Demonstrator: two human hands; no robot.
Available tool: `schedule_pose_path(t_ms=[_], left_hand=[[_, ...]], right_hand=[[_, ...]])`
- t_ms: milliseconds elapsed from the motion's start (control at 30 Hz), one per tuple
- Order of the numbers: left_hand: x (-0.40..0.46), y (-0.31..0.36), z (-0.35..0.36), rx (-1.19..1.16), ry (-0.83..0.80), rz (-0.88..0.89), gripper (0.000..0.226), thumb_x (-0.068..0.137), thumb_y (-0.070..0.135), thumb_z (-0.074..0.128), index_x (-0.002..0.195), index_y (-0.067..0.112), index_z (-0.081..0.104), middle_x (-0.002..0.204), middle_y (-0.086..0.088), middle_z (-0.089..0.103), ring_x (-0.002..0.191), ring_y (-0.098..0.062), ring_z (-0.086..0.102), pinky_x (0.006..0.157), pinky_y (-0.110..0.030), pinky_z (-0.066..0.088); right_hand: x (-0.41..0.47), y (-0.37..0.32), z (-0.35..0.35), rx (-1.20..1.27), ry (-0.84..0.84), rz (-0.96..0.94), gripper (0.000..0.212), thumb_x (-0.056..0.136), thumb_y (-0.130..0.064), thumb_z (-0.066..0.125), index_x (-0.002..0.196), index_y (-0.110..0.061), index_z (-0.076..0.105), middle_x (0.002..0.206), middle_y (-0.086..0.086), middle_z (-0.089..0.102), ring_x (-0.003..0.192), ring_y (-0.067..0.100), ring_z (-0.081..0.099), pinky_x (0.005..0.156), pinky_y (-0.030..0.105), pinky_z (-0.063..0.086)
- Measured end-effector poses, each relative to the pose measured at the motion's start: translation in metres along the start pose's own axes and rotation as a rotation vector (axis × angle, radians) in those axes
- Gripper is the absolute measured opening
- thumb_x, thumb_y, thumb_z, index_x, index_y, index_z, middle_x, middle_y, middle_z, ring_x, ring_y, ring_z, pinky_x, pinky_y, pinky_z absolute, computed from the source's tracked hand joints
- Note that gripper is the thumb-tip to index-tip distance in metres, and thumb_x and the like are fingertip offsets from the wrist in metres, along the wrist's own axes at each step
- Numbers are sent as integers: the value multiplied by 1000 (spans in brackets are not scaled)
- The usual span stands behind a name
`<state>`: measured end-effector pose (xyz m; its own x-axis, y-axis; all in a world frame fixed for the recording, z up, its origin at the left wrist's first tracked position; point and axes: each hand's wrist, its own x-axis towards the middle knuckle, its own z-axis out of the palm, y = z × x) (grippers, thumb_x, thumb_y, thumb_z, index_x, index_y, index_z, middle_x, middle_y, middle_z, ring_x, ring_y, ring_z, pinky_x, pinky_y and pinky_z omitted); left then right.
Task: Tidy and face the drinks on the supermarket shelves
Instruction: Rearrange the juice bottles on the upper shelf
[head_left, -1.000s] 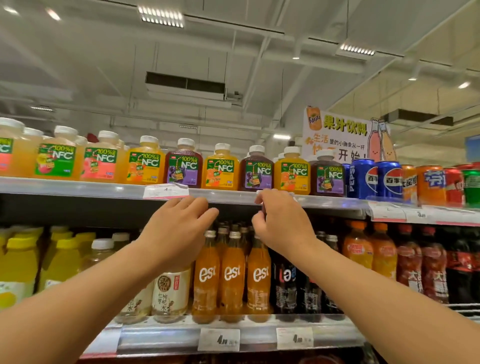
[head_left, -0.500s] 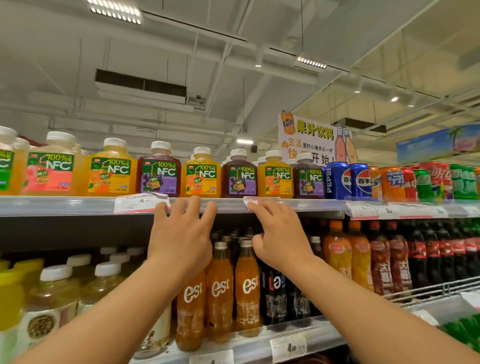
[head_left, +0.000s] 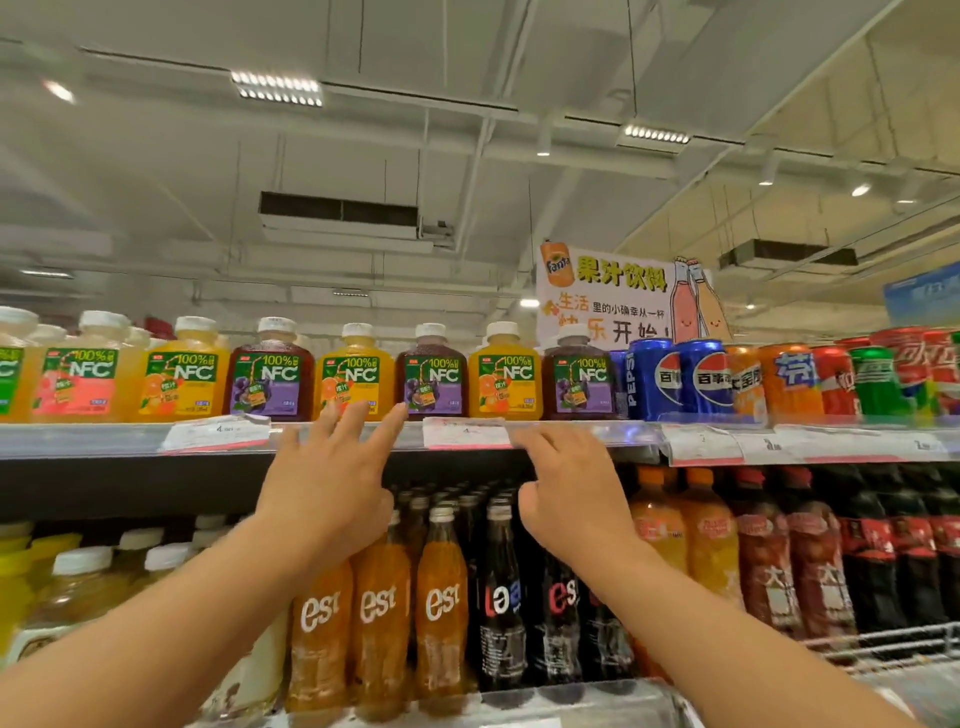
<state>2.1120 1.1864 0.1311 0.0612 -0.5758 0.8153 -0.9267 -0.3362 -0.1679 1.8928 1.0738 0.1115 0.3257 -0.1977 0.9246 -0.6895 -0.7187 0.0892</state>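
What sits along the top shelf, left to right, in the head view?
Pink NFC bottle → orange NFC bottle → purple NFC bottle → blue Pepsi cans → orange Fanta can → green can.

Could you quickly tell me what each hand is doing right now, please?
Left hand: open, fingers spread, holding nothing.
Right hand: open, holding nothing.
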Motion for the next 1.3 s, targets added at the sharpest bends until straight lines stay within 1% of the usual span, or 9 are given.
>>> schedule_pose_path(t_ms=[167,267,333,533,667,800,1133,1233,1300], left_hand=[[-5,17,8,76,-20,-63,79,81,52,51,145,40,7,154,-1,24,143,-29,18,113,-59,19],[-3,20,7,84,-38,-83,79,80,48,53,145,40,9,153,-2,25,143,-29,17,112,-60,18],[-1,22,5,88,-42,-92,78,81,44,54,144,40,9,153,-2,24,143,-29,16,112,-61,17],[-6,23,2,94,-81,-116,83,85,42,53,146,41,-3,159,0,9,147,-28,1,115,-61,8],[-8,26,1,111,-86,-131,84,87,40,52,148,40,-6,160,-2,5,147,-29,-3,115,-61,4],[-10,24,5,126,-67,-125,85,88,39,50,147,39,-11,160,-3,2,147,-29,-6,115,-61,2],[-11,21,12,128,-33,-111,88,86,41,51,144,39,-15,160,-3,1,147,-29,-7,114,-62,-2],[-11,22,12,128,-25,-109,89,85,42,52,144,39,-14,160,-3,1,146,-30,-6,114,-62,-1],[-11,22,12,128,-23,-109,89,85,42,52,145,38,-14,160,-4,1,146,-30,-6,114,-63,0]], right_hand=[[8,15,-10,13,-114,-70,49,80,-28,56,129,-24,57,119,-7,57,112,17,48,101,34,39],[37,27,-28,141,-243,-43,31,86,-30,50,110,-21,67,104,-6,61,99,17,55,87,36,48],[68,33,-36,310,-201,43,25,88,-26,54,107,-17,69,105,-3,62,96,15,57,85,33,50],[128,34,-23,393,-296,226,63,85,-34,66,140,-18,41,120,2,58,86,13,59,67,31,55],[136,33,-8,326,-324,230,73,75,-49,73,134,-21,38,106,-3,57,83,17,62,64,39,60],[141,33,-2,314,-304,230,80,68,-49,82,129,-22,38,96,-5,58,83,13,61,69,39,60],[148,31,-10,235,-429,250,61,69,-52,82,111,-17,55,99,3,66,88,20,65,79,41,58],[146,31,-15,210,-420,280,63,68,-51,83,112,-19,51,98,4,64,89,24,65,73,43,60],[142,33,-13,227,-430,290,63,70,-46,83,112,-20,44,94,3,63,76,21,68,62,37,60]])
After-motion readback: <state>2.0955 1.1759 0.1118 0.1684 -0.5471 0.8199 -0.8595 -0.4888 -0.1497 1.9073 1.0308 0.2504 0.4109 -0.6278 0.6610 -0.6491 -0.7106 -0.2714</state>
